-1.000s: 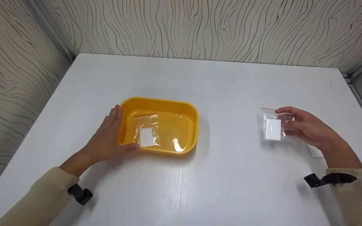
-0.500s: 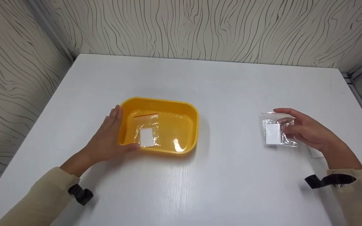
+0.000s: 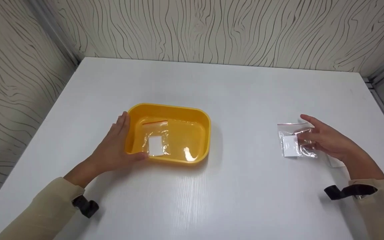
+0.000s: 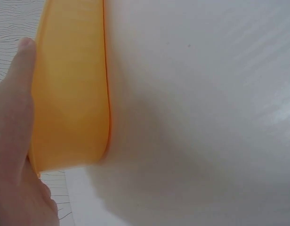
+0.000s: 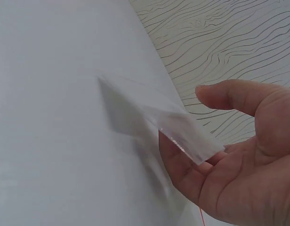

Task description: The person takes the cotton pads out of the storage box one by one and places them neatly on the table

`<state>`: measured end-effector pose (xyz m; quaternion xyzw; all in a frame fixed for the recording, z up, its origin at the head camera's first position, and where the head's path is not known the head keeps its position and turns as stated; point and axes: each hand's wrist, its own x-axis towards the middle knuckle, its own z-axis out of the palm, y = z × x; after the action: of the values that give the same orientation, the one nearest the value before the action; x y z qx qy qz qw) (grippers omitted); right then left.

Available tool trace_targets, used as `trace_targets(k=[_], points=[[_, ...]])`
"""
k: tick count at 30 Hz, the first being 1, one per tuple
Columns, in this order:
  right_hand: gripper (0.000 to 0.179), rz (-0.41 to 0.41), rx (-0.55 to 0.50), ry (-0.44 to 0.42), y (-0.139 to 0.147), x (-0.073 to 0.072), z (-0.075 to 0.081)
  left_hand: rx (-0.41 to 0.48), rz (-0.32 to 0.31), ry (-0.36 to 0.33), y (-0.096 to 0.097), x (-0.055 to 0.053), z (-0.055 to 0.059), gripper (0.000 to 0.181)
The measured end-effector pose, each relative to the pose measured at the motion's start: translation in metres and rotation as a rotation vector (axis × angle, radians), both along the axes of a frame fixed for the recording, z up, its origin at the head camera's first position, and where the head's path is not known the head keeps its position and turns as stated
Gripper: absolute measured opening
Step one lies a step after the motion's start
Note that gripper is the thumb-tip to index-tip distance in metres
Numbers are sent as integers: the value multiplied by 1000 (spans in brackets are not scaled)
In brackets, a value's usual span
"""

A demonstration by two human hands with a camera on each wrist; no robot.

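Observation:
A yellow plastic box (image 3: 201,136) stands on the white table. Against its near left corner rests my left hand (image 3: 112,146), fingers straight along the left side, thumb along the front rim; the left wrist view shows the thumb (image 4: 23,70) beside the box's outer wall (image 4: 72,94). Inside the box lies a clear zip bag (image 3: 155,140) with a white piece in it. At the right, my right hand (image 3: 328,138) holds another clear zip bag (image 3: 289,145) close over the table. In the right wrist view, its curled fingers (image 5: 182,174) cradle the tilted bag (image 5: 154,110), and the thumb stands apart.
Partly hidden beneath the right wrist, a further white piece (image 3: 335,162) lies on the table (image 3: 245,193). Patterned panels (image 3: 212,30) rise behind the table and at both sides. Both wrists wear black camera mounts (image 3: 86,206).
The right hand's bag has come lower and nearer the person, tilting as it moves. That hand's index finger has straightened away from the bag. The left hand and box stay put.

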<state>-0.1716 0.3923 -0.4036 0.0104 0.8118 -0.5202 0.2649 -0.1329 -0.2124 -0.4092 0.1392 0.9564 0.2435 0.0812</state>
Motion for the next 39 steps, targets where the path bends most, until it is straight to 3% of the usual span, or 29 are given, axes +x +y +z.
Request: trace_targets(k=[3,10,13,19,26,39], points=[[83,26,64,-24,-2,0,2,9,-1,1,0,0,0,129],[88,68,173,-37,-6,1,8,17,-8,12,0,0,0,129],[86,76,169,-10,-4,1,10,17,-8,15,0,0,1,130],[61,62,108,11,-2,2,14,19,-9,15,0,0,1,129],[49,83,148,39,3,5,16,15,-16,20,-1,-1,0,129],[61,85,203,32,11,9,21,9,-12,18,0,-1,-2,130]])
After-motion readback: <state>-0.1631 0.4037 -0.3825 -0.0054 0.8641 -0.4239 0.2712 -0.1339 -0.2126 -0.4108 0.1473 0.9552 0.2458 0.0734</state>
